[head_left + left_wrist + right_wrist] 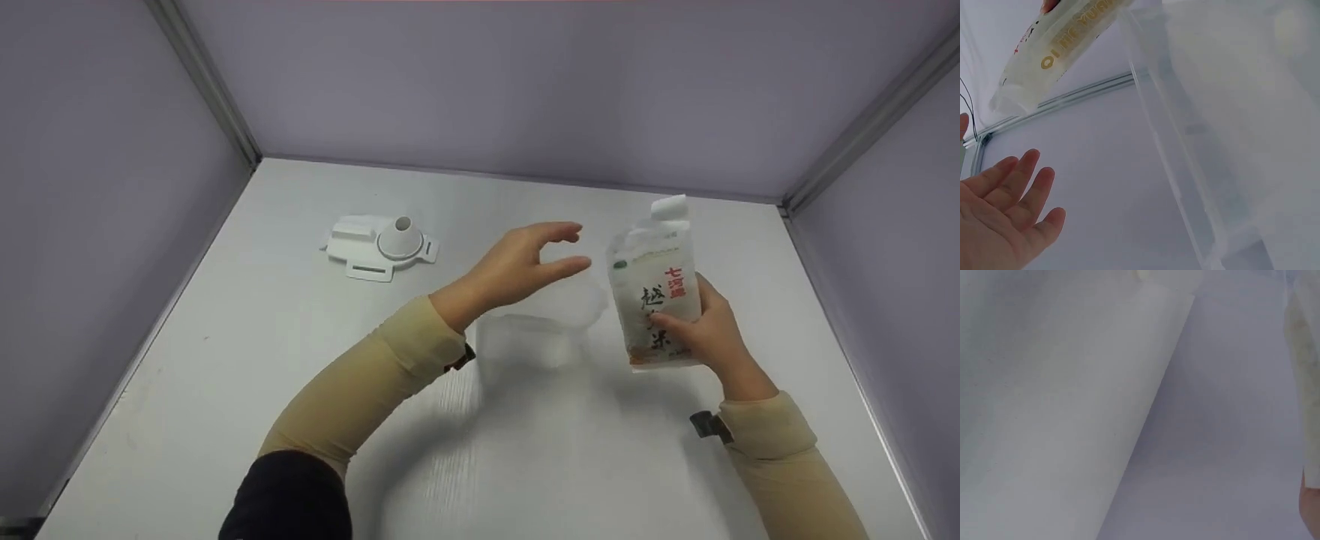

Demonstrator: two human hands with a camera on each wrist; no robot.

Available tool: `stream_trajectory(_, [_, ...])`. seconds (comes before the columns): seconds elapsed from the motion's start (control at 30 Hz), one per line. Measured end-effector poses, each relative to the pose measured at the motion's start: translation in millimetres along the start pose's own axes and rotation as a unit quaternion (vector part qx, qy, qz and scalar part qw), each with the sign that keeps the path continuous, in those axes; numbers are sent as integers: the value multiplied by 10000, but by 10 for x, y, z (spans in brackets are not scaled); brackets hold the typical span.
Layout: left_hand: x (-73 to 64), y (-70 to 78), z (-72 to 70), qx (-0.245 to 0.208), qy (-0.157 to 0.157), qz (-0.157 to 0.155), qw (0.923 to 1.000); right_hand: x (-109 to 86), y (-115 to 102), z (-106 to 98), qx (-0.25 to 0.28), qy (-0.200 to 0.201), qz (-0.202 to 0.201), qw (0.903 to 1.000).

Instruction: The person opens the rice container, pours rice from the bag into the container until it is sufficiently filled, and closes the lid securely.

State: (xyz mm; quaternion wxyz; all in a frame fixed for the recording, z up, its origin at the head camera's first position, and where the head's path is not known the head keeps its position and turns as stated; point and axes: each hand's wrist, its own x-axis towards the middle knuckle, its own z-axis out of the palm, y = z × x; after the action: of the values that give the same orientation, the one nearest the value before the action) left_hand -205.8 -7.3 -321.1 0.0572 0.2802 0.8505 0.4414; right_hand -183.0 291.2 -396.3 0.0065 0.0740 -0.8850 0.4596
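Note:
My right hand (709, 334) grips a white rice bag (656, 277) with red and black characters, thumb across its front. The bag stands nearly upright above the table, its top flap sticking up. Left of the bag, my left hand (525, 262) is held in the air, thumb and fingers apart, touching nothing. Below that hand stands a clear plastic container (525, 341), partly covered by the hand and hard to make out against the table. In the left wrist view, the container's wall (1168, 140) fills the right side, and the bag (1055, 50) tilts at upper left.
A white lid-like part (367, 251) with a round cone-shaped spout lies on the white table (225, 390), left of the container. Pale panels (525, 82) enclose the table at the back and both sides.

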Motion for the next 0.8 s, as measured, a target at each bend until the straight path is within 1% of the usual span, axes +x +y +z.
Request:
stream_trajectory(0.1, [117,75,61,72,-180,-111,9997,-2,-59,-8,-211,-146,-251,9994])
stream_trajectory(0.2, [218,114,111,104,-261,-143,9995,-2,-88,-15,-388,-271,-555,9973])
stream_trajectory(0.37, [326,114,170,5,-204,51,9998,-7,-97,-8,-634,-306,-1063,9918])
stream_trajectory(0.43, [344,106,183,-32,-176,130,9998,-5,-93,-4,-710,-296,-1207,9897])
stream_trajectory(0.53, [357,84,197,10,-78,296,9995,6,-100,-15,-824,-298,-1313,9875])
stream_trajectory(0.63, [354,48,211,65,59,478,9988,23,-115,-46,-1067,-285,-1467,9830])
stream_trajectory(0.8, [319,-39,234,52,130,579,9982,60,-131,-102,-1637,-144,-1978,9664])
